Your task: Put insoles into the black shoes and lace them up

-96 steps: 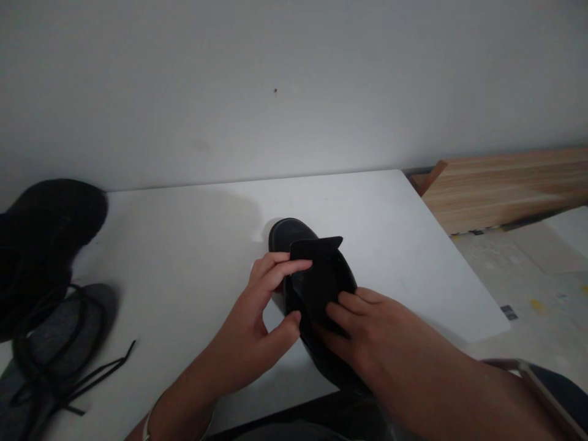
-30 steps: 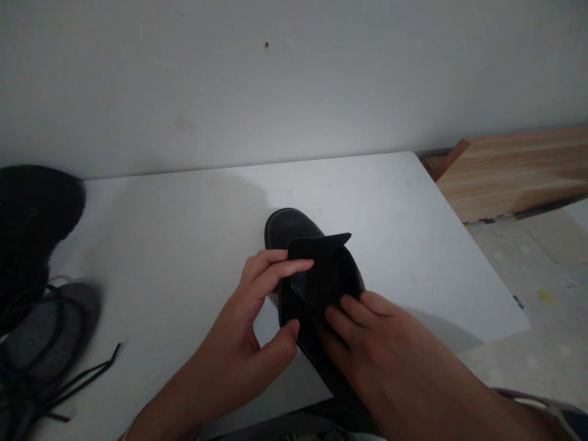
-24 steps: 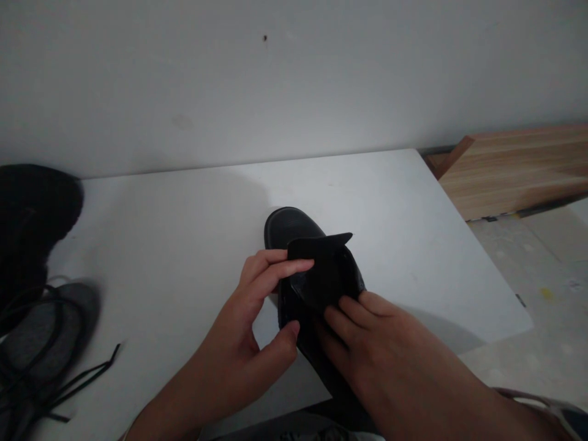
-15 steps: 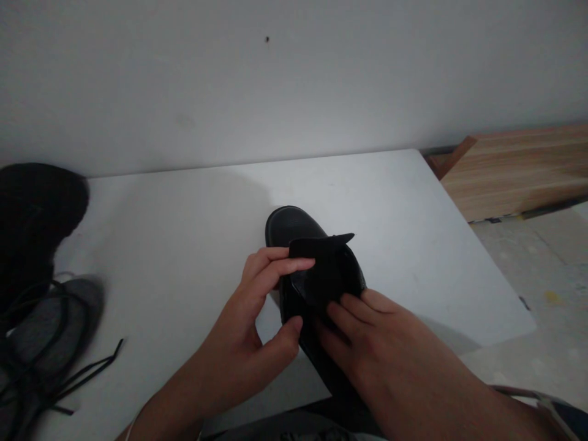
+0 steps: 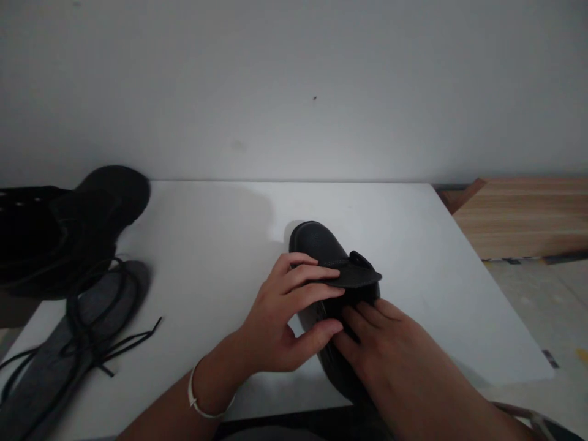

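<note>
A black leather shoe (image 5: 316,245) without laces lies on the white table (image 5: 220,245), toe pointing away from me. My left hand (image 5: 285,318) grips its left side, fingers laid over the shoe's tongue (image 5: 358,277), thumb pressed against the side below. My right hand (image 5: 390,355) reaches into the shoe's opening from the near side, its fingertips hidden inside, so I cannot see whether they hold anything.
At the table's left edge stands a second black shoe (image 5: 68,226). In front of it lies a grey insole (image 5: 64,349) with black laces (image 5: 110,331) tangled over it. A wooden board (image 5: 523,214) lies on the floor to the right.
The tongue, which stood raised between my fingers, now lies pressed flatter over the shoe. My left fingers have moved on top of it. My view has swung left.
</note>
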Action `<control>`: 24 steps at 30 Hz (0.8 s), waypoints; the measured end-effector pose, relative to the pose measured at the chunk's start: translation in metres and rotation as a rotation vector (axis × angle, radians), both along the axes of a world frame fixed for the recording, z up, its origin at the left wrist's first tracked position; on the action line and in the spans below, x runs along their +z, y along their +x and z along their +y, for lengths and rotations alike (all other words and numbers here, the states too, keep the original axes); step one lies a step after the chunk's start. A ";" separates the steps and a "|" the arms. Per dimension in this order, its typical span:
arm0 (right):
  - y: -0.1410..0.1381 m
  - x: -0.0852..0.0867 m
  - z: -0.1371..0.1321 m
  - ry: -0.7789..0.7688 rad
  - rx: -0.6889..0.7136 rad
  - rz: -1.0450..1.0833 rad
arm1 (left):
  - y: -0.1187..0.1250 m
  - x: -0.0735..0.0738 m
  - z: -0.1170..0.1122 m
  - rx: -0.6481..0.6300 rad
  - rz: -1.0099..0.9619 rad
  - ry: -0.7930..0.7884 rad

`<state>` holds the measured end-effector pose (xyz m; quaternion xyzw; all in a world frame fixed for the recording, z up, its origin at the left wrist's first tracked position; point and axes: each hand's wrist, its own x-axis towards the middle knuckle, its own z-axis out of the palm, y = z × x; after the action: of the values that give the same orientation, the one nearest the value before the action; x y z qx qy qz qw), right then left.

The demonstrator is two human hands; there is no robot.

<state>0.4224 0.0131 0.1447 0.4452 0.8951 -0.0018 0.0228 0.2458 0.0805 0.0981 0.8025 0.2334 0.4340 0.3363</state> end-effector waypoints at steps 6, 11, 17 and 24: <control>-0.008 0.005 0.005 -0.082 -0.075 -0.105 | 0.000 -0.015 0.007 0.419 -0.144 -0.249; -0.018 0.010 0.010 -0.136 -0.177 -0.215 | 0.003 -0.033 0.014 0.350 0.064 -0.238; -0.026 0.013 0.012 -0.068 -0.238 -0.345 | 0.003 -0.035 0.013 0.338 0.129 -0.216; -0.030 0.017 0.013 -0.043 -0.319 -0.422 | -0.001 -0.036 0.014 0.349 0.178 -0.185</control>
<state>0.3923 0.0258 0.1619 0.5708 0.7888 0.0685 0.2176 0.2451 0.0948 0.0623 0.7508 0.4364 0.3900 0.3062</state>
